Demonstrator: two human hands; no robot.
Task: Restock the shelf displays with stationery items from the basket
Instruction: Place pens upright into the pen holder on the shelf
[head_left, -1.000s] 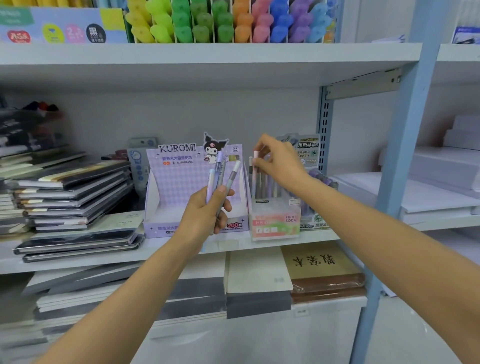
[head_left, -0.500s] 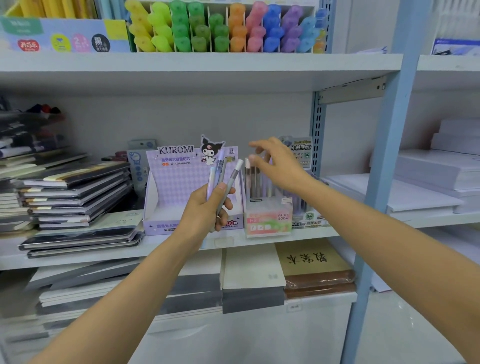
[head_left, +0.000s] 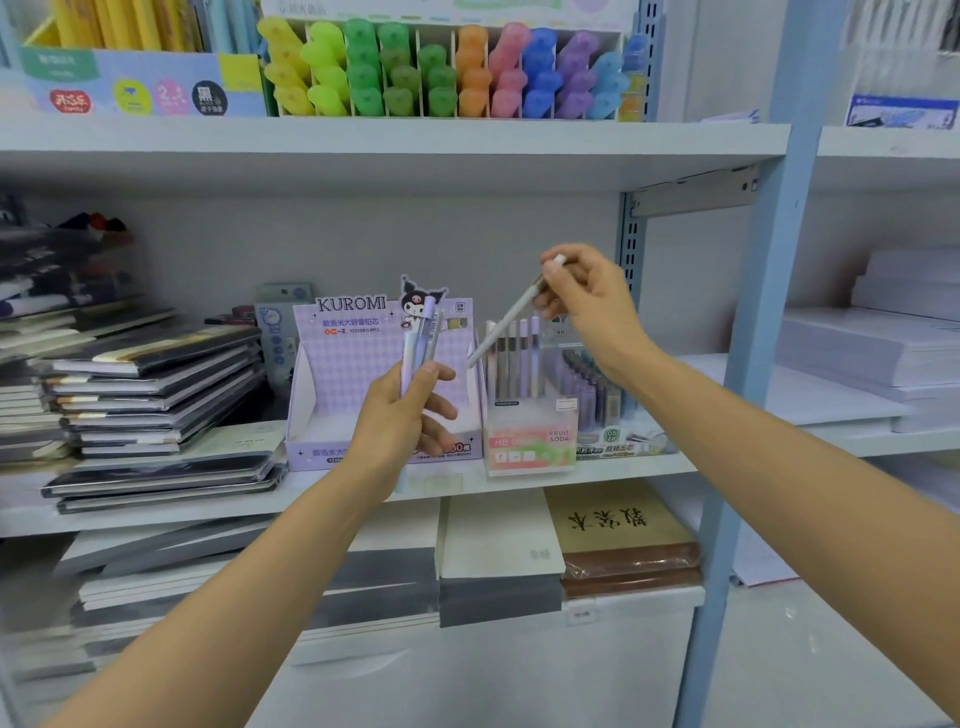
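Lilac, pale-blue and grey barrels: a small bundle of pencils (head_left: 423, 338) stands upright in the left hand (head_left: 410, 415), fingers curled round the lower ends, held in front of the Kuromi box (head_left: 343, 374).

Right hand (head_left: 587, 301) is raised higher and to the right. Thumb and fingertips pinch a single grey pencil (head_left: 506, 325) near its white cap. The pencil slants with its tip down-left, over the gap between the Kuromi box and the Fruit Soda box (head_left: 530, 441).

The Fruit Soda box sits on the middle shelf (head_left: 208, 501) with several pencils upright inside (count unclear). More lead tubes are just behind it to the right.

Left on the same shelf is a stack of dark notebooks (head_left: 156, 395). Past the blue post (head_left: 748, 364) are white paper reams (head_left: 883, 338).

Upper shelf, farthest back, has a row of highlighters (head_left: 441, 67), yellow through blue.
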